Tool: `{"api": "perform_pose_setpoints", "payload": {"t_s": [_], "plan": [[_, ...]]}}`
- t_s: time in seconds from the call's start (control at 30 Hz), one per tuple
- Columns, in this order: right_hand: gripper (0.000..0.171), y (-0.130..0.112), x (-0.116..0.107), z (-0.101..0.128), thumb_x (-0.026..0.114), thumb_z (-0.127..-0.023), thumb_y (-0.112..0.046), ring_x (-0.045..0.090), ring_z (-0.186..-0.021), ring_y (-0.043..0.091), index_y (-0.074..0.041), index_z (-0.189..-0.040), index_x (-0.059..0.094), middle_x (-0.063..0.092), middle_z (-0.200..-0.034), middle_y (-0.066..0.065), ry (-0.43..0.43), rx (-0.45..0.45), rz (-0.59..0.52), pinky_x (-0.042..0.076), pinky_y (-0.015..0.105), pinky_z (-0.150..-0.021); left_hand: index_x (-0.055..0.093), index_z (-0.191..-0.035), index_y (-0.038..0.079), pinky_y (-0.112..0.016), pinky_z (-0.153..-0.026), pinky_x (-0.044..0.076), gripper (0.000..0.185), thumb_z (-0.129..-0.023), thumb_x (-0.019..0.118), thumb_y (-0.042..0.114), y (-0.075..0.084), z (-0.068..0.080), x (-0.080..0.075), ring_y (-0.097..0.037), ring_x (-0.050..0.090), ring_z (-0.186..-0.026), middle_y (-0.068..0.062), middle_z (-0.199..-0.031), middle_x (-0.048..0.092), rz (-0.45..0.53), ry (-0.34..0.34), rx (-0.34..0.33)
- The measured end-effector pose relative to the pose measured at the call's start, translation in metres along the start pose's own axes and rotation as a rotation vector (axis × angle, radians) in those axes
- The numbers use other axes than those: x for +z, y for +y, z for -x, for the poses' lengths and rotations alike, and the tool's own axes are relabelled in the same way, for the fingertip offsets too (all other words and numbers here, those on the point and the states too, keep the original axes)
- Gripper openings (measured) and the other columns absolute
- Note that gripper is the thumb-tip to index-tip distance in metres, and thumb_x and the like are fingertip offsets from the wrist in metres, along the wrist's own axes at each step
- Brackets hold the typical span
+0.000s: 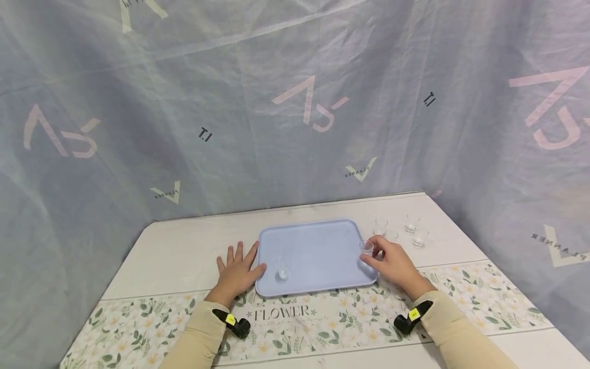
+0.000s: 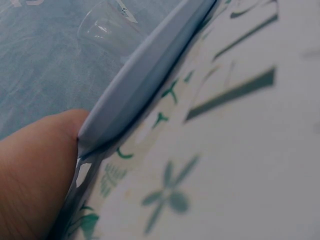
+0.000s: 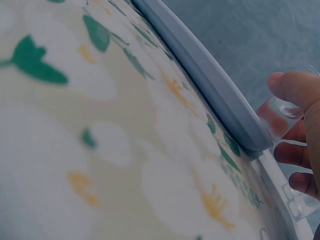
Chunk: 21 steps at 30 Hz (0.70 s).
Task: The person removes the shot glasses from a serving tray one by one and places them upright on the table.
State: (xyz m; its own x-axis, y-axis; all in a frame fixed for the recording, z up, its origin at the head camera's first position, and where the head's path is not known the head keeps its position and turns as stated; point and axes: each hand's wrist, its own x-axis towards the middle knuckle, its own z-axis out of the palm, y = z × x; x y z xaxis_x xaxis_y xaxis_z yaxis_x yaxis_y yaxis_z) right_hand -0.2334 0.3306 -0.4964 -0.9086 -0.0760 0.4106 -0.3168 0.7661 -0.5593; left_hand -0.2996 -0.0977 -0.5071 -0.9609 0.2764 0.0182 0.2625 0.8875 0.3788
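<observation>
A light blue rectangular tray (image 1: 318, 256) lies on the table. One small clear glass (image 1: 282, 271) stands on its front left part and also shows in the left wrist view. At the tray's left edge my left hand (image 1: 237, 274) rests with fingers spread, its thumb (image 2: 40, 160) against the rim. My right hand (image 1: 391, 260) pinches another small clear glass (image 1: 366, 248) between thumb and fingers, over the tray's right side. In the right wrist view that glass (image 3: 280, 120) appears beside the tray's rim (image 3: 220, 80), partly covered by the fingers.
Several more clear glasses (image 1: 409, 227) stand on the table to the right of the tray, beyond my right hand. A floral cloth strip (image 1: 295, 328) with "FLOWER" lettering runs along the front. Grey curtains (image 1: 258, 102) hang behind and at the sides.
</observation>
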Motion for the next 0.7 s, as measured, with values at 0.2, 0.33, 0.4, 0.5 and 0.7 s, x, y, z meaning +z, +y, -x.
{"api": "perform_pose_setpoints", "payload": {"t_s": [0.2, 0.33, 0.4, 0.5, 0.7], "plan": [[0.03, 0.002, 0.0, 0.001, 0.082, -0.087, -0.033, 0.051, -0.063, 0.01, -0.02, -0.104, 0.062, 0.062, -0.078, -0.007, -0.009, -0.002, 0.01, 0.043, 0.028, -0.058, 0.022, -0.163, 0.025, -0.077, -0.11, -0.007, 0.077, -0.099, 0.048, 0.06, -0.001, -0.001, 0.0, -0.052, -0.002, -0.151, -0.026, -0.166, 0.007, -0.004, 0.007, 0.001], [0.029, 0.003, -0.001, 0.001, 0.083, -0.086, -0.032, 0.052, -0.063, 0.009, -0.02, -0.104, 0.062, 0.061, -0.078, -0.008, 0.004, -0.021, 0.013, 0.044, 0.028, -0.058, 0.023, -0.163, 0.025, -0.076, -0.11, -0.008, 0.078, -0.099, 0.047, 0.061, -0.002, -0.001, 0.002, -0.052, -0.003, -0.151, -0.026, -0.166, 0.007, 0.006, 0.011, 0.007], [0.029, 0.004, -0.002, 0.002, 0.083, -0.086, -0.031, 0.052, -0.063, 0.009, -0.021, -0.103, 0.062, 0.061, -0.077, -0.008, 0.012, -0.029, 0.014, 0.044, 0.027, -0.058, 0.023, -0.163, 0.025, -0.076, -0.11, -0.008, 0.079, -0.098, 0.046, 0.062, -0.003, -0.002, 0.003, -0.052, -0.003, -0.151, -0.026, -0.166, 0.007, 0.008, 0.012, 0.01], [0.028, 0.006, -0.003, 0.003, 0.083, -0.086, -0.028, 0.052, -0.063, 0.008, -0.021, -0.103, 0.061, 0.061, -0.076, -0.008, 0.028, -0.032, 0.009, 0.044, 0.027, -0.058, 0.022, -0.163, 0.026, -0.076, -0.11, -0.008, 0.079, -0.098, 0.046, 0.063, -0.005, -0.002, 0.004, -0.051, -0.003, -0.151, -0.025, -0.167, 0.006, 0.003, 0.013, 0.01], [0.027, 0.012, -0.011, 0.01, 0.081, -0.088, -0.029, 0.051, -0.062, 0.008, -0.02, -0.105, 0.062, 0.06, -0.076, -0.009, 0.039, -0.014, 0.021, 0.043, 0.028, -0.057, 0.022, -0.163, 0.027, -0.076, -0.11, -0.008, 0.078, -0.098, 0.046, 0.063, -0.005, -0.003, 0.006, -0.05, -0.003, -0.151, -0.024, -0.167, 0.006, 0.0, 0.013, 0.005]]}}
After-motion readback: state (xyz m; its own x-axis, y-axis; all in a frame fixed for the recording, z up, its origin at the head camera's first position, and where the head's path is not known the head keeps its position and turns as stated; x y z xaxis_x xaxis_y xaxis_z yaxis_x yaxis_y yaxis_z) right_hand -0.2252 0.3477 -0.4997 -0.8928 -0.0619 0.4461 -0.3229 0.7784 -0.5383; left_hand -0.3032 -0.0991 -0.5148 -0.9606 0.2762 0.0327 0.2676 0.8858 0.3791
